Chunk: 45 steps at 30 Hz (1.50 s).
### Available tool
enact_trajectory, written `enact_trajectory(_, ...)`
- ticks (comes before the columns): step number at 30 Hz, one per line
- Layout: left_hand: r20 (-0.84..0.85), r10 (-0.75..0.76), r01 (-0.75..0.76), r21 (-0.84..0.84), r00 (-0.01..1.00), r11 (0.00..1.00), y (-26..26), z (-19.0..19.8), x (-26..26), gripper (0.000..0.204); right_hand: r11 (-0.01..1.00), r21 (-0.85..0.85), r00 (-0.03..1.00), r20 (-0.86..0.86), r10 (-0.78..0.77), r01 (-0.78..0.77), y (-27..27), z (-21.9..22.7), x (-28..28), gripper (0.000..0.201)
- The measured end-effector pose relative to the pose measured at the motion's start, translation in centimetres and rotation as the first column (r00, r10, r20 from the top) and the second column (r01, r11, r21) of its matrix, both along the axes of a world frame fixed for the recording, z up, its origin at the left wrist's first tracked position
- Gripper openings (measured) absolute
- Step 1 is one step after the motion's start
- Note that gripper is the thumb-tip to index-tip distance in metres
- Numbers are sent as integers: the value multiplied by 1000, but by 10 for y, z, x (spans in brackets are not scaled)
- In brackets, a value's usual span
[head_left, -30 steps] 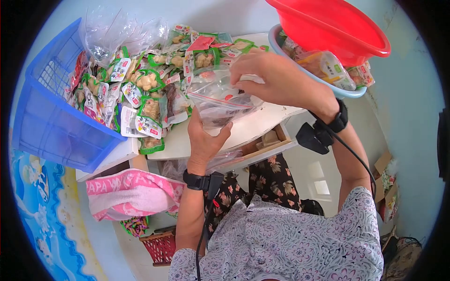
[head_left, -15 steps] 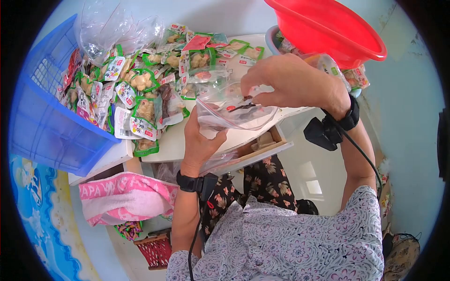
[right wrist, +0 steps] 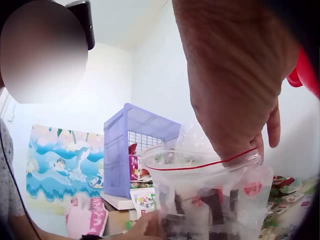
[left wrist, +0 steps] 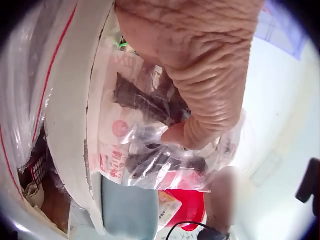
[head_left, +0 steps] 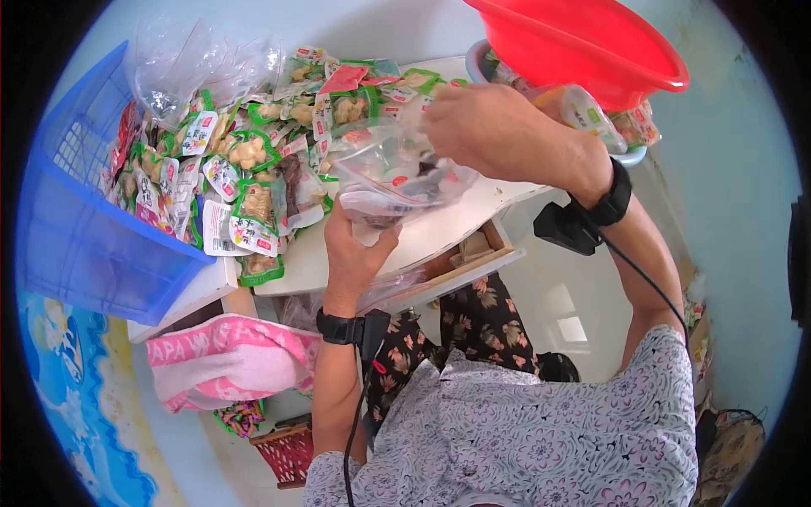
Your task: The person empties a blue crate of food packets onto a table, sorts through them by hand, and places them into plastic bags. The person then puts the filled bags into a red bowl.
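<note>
Landmark: the white table (head_left: 473, 221)

Left hand (head_left: 353, 253), at the table's near edge — fingers and thumb curled up round the bottom of the clear zip bag (head_left: 393, 182), cupping it from below. Bag is held just above the table's near side, clear of the top. In the left wrist view the thumb (left wrist: 210, 95) presses into the plastic over dark packets

Right hand (head_left: 490, 131), higher and further in over the table — fingers bunched downward at the bag's open mouth; fingertips (right wrist: 252, 150) sit on the red zip line, which holds round and open in the right wrist view. Bag runs mouth-up, long axis bottom to top, from left hand to right. Cannot tell whether the right fingers pinch a packet or only the rim

Bag contents: several dark snack packets, some with red marks, settled low

Further across the table: loose heap of green-edged snack packets (head_left: 253, 165), spilling from a tipped blue basket (head_left: 84, 237) at the table's left end

Far right corner: light blue basin (head_left: 629, 156) with packets in it, red basin (head_left: 591, 46) stacked on top
</note>
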<state>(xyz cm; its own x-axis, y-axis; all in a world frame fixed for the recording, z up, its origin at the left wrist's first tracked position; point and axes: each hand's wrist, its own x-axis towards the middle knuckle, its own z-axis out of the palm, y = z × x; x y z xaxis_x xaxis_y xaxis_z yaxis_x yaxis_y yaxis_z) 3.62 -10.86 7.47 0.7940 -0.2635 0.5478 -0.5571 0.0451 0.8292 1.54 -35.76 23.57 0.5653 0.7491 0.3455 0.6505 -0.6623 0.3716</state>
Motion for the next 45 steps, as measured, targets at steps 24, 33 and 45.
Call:
enact_trajectory(24, -137, -82, 74, -65, 987, 995, 2, -18, 14, 72, 992, -118, 981, -182, -58, 37, 36, 26, 1, 17)
enact_trajectory(33, -213, -77, 47, -144, 974, 989, -1, -6, 14, 60, 901, 329, 738, -674, 16, 281, -6, 26, -9, 34)
enact_trajectory(45, -75, 19, -22, -47, 997, 999, -6, 18, 18, 53, 768, 639, 993, -109, 41, 38, -16, -17, 7, 10)
